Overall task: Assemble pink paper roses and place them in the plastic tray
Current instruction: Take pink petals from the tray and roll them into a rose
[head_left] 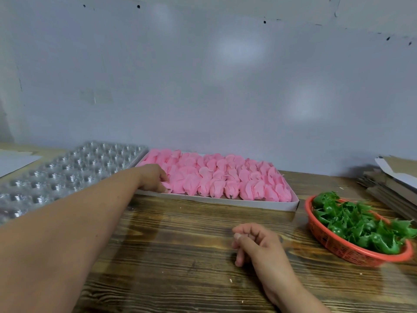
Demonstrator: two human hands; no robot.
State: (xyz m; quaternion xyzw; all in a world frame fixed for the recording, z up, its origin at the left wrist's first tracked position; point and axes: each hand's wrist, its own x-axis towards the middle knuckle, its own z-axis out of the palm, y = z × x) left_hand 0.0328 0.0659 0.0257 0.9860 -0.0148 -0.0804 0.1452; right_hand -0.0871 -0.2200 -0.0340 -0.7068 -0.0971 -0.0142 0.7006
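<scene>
A pale grey wall [203, 75] fills the upper half of the view, above one wooden bench [180, 256] with dark grain. On the bench, at far left, lies one clear plastic tray [67, 172] moulded into rows of round cups; the cups are too many and too glinting to count surely, and none that show holds a rose. Just right of it, touching or nearly so, lies one shallow white cardboard box [225, 201] packed with rows of pink paper roses [225, 177], several dozen of them, overlapping too much for a true count. At right stands one red mesh basket [334, 242] heaped with green plastic leaf pieces [356, 224], also too tangled to count. Behind the basket, at the far right edge, is one stack of flat cardboard sheets [388, 186]. At far left one white paper sheet [13, 161] lies beside the tray.

Two bare forearms show. The left hand [153, 177] reaches into the near left corner of the box, its fingers curled narrowly on one pink rose [167, 185] at the box's edge. The right hand [255, 242] rests low over the bare bench, between box and basket, fingers loosely curled with thumb against forefinger; I cannot tell whether its grip holds anything.
</scene>
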